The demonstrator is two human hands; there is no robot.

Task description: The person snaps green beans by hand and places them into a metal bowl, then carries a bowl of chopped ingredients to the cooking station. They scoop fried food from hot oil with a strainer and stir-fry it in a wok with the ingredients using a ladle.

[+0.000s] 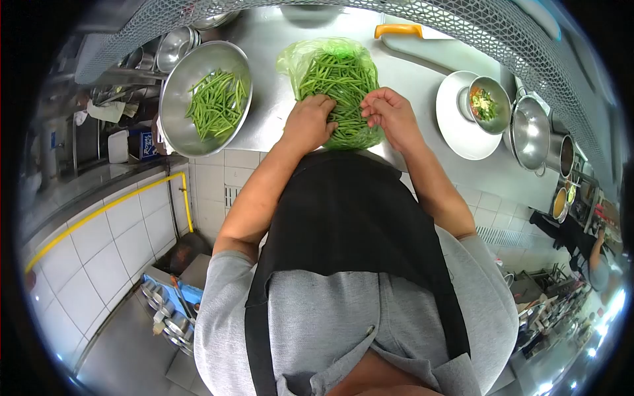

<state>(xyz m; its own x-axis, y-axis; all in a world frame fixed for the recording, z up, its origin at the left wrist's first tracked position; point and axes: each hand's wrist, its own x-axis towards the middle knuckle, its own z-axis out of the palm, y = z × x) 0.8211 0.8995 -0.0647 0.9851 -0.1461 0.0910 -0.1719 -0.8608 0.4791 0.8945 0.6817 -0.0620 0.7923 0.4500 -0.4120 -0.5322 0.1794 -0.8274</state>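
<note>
A thin green plastic bag (294, 61), full of long green beans (343, 76), lies on the steel counter in front of me. My left hand (310, 122) is at the bag's left side, fingers curled in against the beans; what they grip is hidden. At the right edge, my right hand (391, 115) has its fingers drawn together in a pinch over the beans. Whatever lies between those fingertips is too small to make out. More green beans (216, 105) rest in a large steel bowl (173, 109) to the left, apart from both hands.
An orange-handled knife (399, 31) lies at the back right. On a white plate (456, 142) stands a small steel bowl (505, 109) of chopped food. Steel bowls (530, 132) and pots stand farther right. A metal mesh (264, 12) borders the counter's far side. Another person (588, 254) is at far right.
</note>
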